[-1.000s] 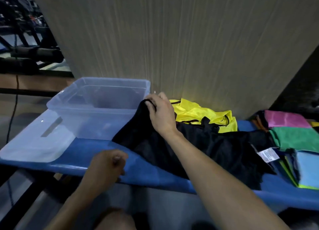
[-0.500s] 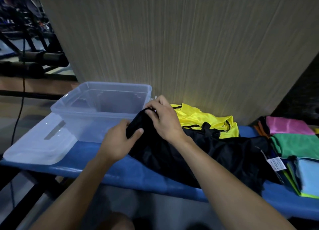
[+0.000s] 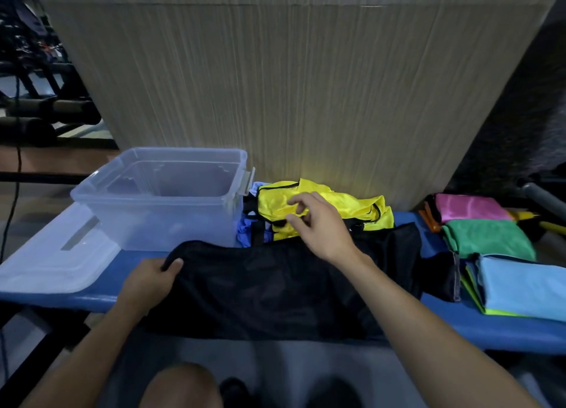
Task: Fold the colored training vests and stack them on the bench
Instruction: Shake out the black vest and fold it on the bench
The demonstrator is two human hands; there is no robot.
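Head view, nearest first: a bare knee [image 3: 180, 386] at the bottom edge, then the long blue padded bench [image 3: 490, 328]. Spread across its front edge lies the black mesh training vest [image 3: 275, 288], flat, with its near hem hanging slightly over the lip. Left hand [image 3: 150, 282] grips the vest's left end, thumb on top, fingers curled under the fabric. Right hand [image 3: 318, 223] hovers over the vest's far edge, fingers loosely spread and holding nothing, near the crumpled yellow vest with black trim [image 3: 324, 207]. A blue garment [image 3: 245, 231] is bunched just beside the yellow one. Right end of bench: folded pieces, light blue [image 3: 526, 285] on top of a lime one, then green [image 3: 487, 237] and pink [image 3: 468, 208] behind. Left end: clear plastic storage tub [image 3: 159, 199], with its clear lid [image 3: 52, 263] lying flat beside it. Behind everything, a pale ribbed wall panel [image 3: 291, 85]. Judgement: the mesh looks light, limp and slippery, and will not hold a crease by itself. Best taken at corners or the bound edge, both hands, kept taut while folding.
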